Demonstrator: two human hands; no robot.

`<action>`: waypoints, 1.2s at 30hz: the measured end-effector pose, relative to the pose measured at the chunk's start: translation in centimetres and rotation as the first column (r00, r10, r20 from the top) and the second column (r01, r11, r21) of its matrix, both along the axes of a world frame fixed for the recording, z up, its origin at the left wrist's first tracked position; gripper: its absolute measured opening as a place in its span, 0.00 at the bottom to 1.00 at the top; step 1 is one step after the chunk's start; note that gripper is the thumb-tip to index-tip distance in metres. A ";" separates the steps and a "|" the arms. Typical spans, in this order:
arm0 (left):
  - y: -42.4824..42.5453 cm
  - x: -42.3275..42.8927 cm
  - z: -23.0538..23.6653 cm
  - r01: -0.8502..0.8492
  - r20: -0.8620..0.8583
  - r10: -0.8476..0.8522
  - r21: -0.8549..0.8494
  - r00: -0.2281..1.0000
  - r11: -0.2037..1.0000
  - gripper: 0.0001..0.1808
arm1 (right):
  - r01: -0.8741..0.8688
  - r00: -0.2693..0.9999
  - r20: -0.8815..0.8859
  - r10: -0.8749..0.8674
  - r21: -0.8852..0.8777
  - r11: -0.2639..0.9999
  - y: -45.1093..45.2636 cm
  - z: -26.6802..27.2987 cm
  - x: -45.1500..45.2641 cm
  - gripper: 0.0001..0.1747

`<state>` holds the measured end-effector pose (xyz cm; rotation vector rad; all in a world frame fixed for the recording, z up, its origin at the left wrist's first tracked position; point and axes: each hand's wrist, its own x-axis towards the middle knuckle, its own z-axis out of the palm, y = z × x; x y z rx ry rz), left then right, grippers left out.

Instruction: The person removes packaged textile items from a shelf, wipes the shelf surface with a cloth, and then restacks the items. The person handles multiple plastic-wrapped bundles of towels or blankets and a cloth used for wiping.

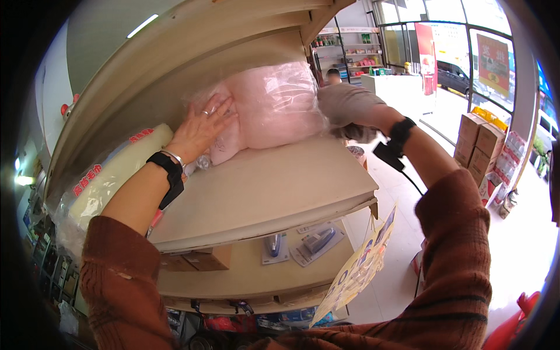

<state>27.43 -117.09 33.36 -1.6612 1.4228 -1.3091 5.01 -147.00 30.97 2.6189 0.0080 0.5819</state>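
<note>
My left hand [199, 131] lies with spread fingers on the left end of a pink bundle [275, 105] wrapped in clear plastic. The bundle rests on the top board of a beige shelf [267, 188]. At the bundle's right end is my right hand [350, 105], blurred and covered by grey fabric that looks like a cloth; its fingers are hidden. Beside my left forearm, a pale yellow towel pack [120, 170] in clear plastic with red lettering lies on the same board.
On the lower shelf board [249, 280] are two blister-packed blue tools [317, 240] and cardboard boxes [205, 258]. A printed card [356, 267] hangs from the shelf's right corner. Stacked cartons [477, 144] stand by the window. A person's head [333, 76] shows beside a white counter [389, 94].
</note>
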 end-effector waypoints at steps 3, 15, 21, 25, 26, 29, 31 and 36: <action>1.4 -5.5 2.2 -0.032 -0.241 0.045 0.060 0.969 0.998 0.55 | 0.189 0.976 -0.120 -0.184 0.032 0.981 2.3 3.0 -4.9 0.23; 11.2 -11.8 3.3 0.189 -0.153 -0.214 -0.165 0.965 0.968 0.30 | -0.019 0.976 0.144 -0.166 0.808 0.588 1.4 -4.7 -14.0 0.17; 22.6 -15.4 3.1 0.158 -0.040 -0.198 -0.461 0.979 0.873 0.23 | -0.302 0.753 0.552 -0.358 0.774 0.557 -0.6 -8.0 -21.2 0.22; 31.1 -13.9 2.2 0.106 -0.101 -0.313 -0.809 0.944 0.579 0.24 | -0.432 0.788 0.565 -0.246 0.791 0.433 7.0 -7.9 -21.6 0.26; 32.8 -13.1 1.7 -0.039 -0.242 -0.363 -0.873 0.900 0.487 0.33 | -0.443 0.810 0.552 -0.198 0.797 0.409 9.4 -7.3 -21.6 0.28; 35.0 -10.3 -0.4 -0.177 -0.349 -0.587 -0.927 0.730 0.331 0.44 | -0.466 0.877 0.480 0.016 0.842 0.271 16.3 -6.5 -20.3 0.31; 35.7 -9.9 -0.8 -0.214 -0.408 -0.583 -0.903 0.702 0.374 0.48 | -0.435 0.887 0.404 0.224 0.894 0.110 20.1 -6.9 -16.7 0.33; 36.5 -6.6 -0.3 -0.382 -0.649 -0.703 -0.753 0.292 0.536 0.53 | -0.248 0.738 0.241 0.630 0.965 -0.079 31.4 -4.9 -10.0 0.39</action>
